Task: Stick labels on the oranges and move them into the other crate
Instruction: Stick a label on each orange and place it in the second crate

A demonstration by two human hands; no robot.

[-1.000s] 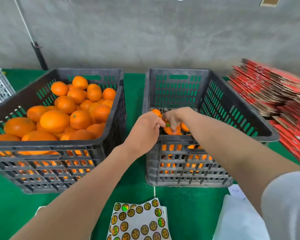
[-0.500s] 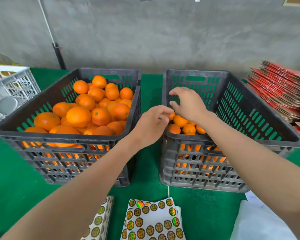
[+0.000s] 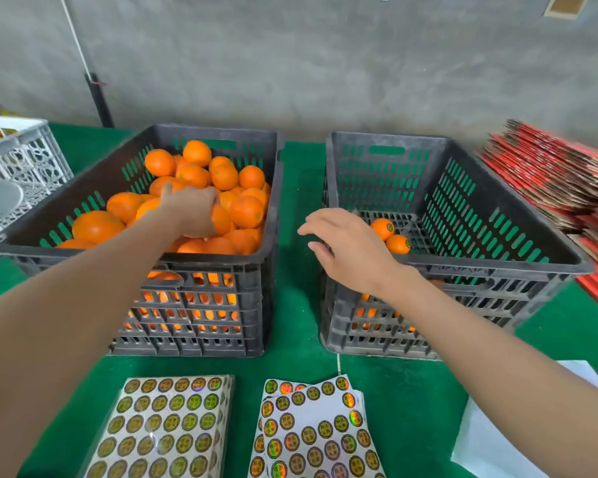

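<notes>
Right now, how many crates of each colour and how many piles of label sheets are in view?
Black crates: 2
White crates: 1
Label sheet piles: 2
Total: 5

Two crates are sitting side by side on the table [image 3: 301,188], with a gap between them and the wall [image 3: 325,63] behind. Oranges [image 3: 194,174] are filling the left crate [image 3: 201,267], and the left hand [image 3: 190,212] is lying on top of them. Two oranges [image 3: 382,228] are showing in the right crate [image 3: 497,267], behind the right hand [image 3: 349,250], which is hanging over its near left corner. Two piles of label sheets [image 3: 166,426] are lying in front of the crates. A third crate [image 3: 21,167] is standing at far left, and flat boxes [image 3: 549,177] are stacked at far right.
</notes>
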